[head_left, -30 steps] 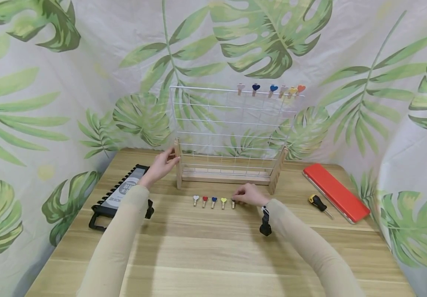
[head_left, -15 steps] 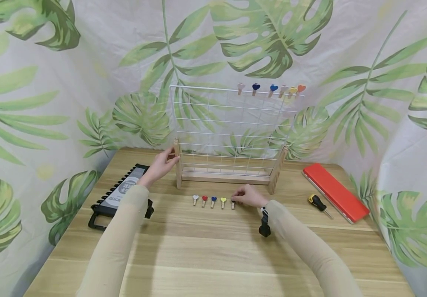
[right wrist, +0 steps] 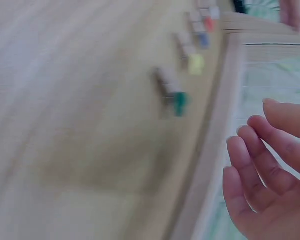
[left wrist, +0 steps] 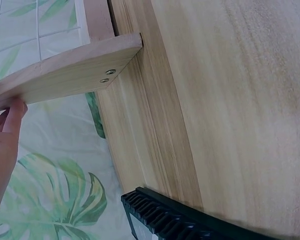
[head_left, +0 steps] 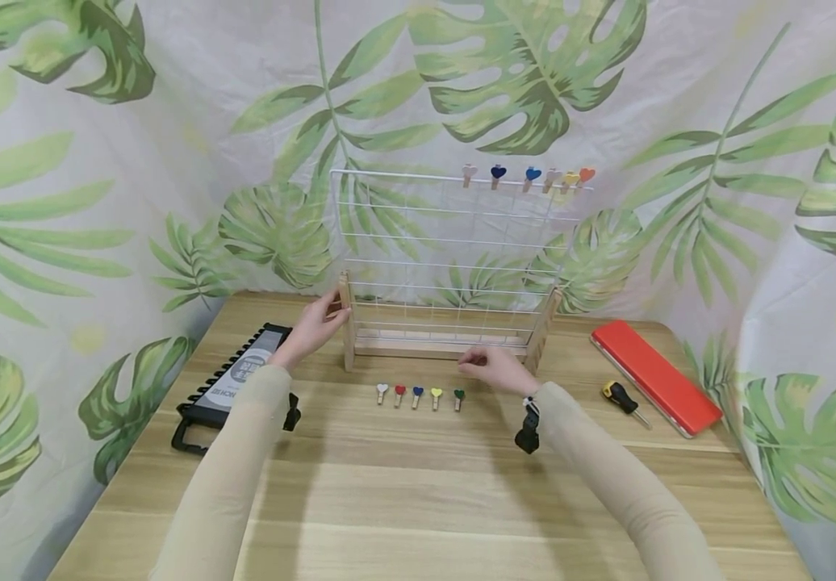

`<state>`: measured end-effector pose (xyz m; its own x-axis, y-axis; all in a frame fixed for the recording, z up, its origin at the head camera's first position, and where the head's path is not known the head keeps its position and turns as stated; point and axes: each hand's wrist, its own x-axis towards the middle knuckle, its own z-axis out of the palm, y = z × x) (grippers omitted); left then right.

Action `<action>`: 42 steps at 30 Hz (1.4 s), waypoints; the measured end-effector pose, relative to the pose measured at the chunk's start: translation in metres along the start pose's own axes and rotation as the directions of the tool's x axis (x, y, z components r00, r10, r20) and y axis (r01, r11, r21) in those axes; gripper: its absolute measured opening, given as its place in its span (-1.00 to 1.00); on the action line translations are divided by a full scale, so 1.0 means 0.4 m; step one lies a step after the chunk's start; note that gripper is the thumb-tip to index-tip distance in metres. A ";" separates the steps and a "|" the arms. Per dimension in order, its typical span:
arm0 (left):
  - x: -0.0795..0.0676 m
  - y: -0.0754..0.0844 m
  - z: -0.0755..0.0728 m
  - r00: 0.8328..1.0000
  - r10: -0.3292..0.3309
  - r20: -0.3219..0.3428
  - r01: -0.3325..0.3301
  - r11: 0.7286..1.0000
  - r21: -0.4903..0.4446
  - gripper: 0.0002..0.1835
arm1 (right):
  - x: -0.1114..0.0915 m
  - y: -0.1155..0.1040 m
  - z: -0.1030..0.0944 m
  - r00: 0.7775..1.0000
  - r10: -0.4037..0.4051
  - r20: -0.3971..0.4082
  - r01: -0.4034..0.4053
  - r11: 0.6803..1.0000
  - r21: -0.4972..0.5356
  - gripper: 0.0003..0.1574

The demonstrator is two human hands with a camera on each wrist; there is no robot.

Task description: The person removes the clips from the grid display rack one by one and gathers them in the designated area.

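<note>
A white wire grid rack (head_left: pixel 454 266) stands in a wooden base, with several heart clothespins (head_left: pixel 532 174) clipped along its top right edge. My left hand (head_left: pixel 316 323) holds the rack's left wooden post (head_left: pixel 348 323), thumb in front; in the left wrist view some fingers are hidden by the post (left wrist: pixel 80 72). Small wooden clothespins with hearts lie in a row before the base: white (head_left: pixel 382 394), red (head_left: pixel 399 395), blue (head_left: pixel 417 397), yellow (head_left: pixel 436 399) and green (head_left: pixel 458 399). Just above the green one hovers my right hand (head_left: pixel 499 369), holding nothing, its fingers loosely bent in the right wrist view.
On the table's left lies a grey and black toothed case (head_left: pixel 232 378) with a handle. To the right are a yellow and black screwdriver (head_left: pixel 623 399) and a long red box (head_left: pixel 656 376). Leaf-patterned cloth (head_left: pixel 193 161) hangs around the table.
My right hand has let go of the green clothespin at the row's right end and lifted away, back and slightly right. My left hand has stayed on the post.
</note>
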<state>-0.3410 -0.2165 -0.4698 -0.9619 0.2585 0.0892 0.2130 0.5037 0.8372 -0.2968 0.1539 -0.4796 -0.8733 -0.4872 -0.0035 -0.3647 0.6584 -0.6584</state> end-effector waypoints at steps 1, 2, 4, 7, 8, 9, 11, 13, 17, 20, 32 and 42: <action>0.000 -0.002 0.001 1.000 0.002 -0.003 -0.002 1.000 -0.001 -0.33 | 0.001 -0.012 -0.015 1.000 -0.002 -0.008 0.002 1.000 -0.005 -0.69; 0.001 -0.006 0.002 1.000 0.006 -0.008 -0.006 1.000 -0.002 -0.33 | 0.000 -0.027 -0.033 1.000 -0.014 -0.017 0.014 1.000 -0.002 -0.69; 0.001 -0.013 0.004 1.000 0.017 -0.019 -0.017 1.000 -0.001 -0.34 | -0.001 -0.057 -0.070 0.997 -0.052 -0.048 0.052 0.999 -0.004 -0.70; 0.001 -0.023 0.007 0.999 0.040 -0.032 -0.040 0.999 0.003 -0.35 | -0.005 -0.112 -0.138 0.989 -0.111 -0.094 0.110 0.994 -0.016 -0.73; 0.001 -0.026 0.009 0.998 0.050 -0.034 -0.050 0.999 0.002 -0.35 | -0.006 -0.133 -0.164 0.986 -0.128 -0.105 0.128 0.992 -0.014 -0.73; 0.001 -0.028 0.010 0.998 0.056 -0.036 -0.056 0.998 0.002 -0.35 | -0.007 -0.154 -0.191 0.982 -0.143 -0.121 0.142 0.990 -0.020 -0.73; -0.001 -0.030 0.013 0.997 0.061 -0.038 -0.061 0.998 -0.003 -0.36 | -0.007 -0.201 -0.247 0.973 -0.172 -0.156 0.170 0.985 -0.022 -0.72; -0.003 -0.028 0.015 0.998 0.059 -0.038 -0.059 0.998 -0.009 -0.34 | -0.007 -0.250 -0.306 0.954 -0.211 -0.211 0.208 0.977 -0.039 -0.72; -0.005 -0.025 0.018 0.997 0.056 -0.048 -0.057 0.998 -0.018 -0.33 | -0.003 -0.343 -0.418 0.892 -0.300 -0.340 0.292 0.953 -0.074 -0.74; -0.004 -0.026 0.020 0.996 0.063 -0.057 -0.064 0.998 -0.016 -0.34 | 0.003 -0.398 -0.485 0.834 -0.348 -0.427 0.339 0.936 -0.101 -0.76; -0.004 -0.033 0.021 0.998 0.053 -0.037 -0.054 0.998 -0.040 -0.35 | 0.081 -0.469 -0.613 0.843 -0.317 -0.435 0.191 0.932 -0.309 -0.67; -0.038 0.048 0.010 0.999 0.051 0.012 -0.049 0.993 -0.107 -0.33 | 0.149 -0.475 -0.603 0.929 -0.288 -0.235 0.191 0.913 -0.361 -0.65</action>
<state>-0.3218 -0.2076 -0.4572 -0.9478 0.2933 0.1255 0.2408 0.3996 0.8845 -0.3576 0.1380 -0.1730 -0.7818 -0.5070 0.3629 -0.6166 0.7148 -0.3300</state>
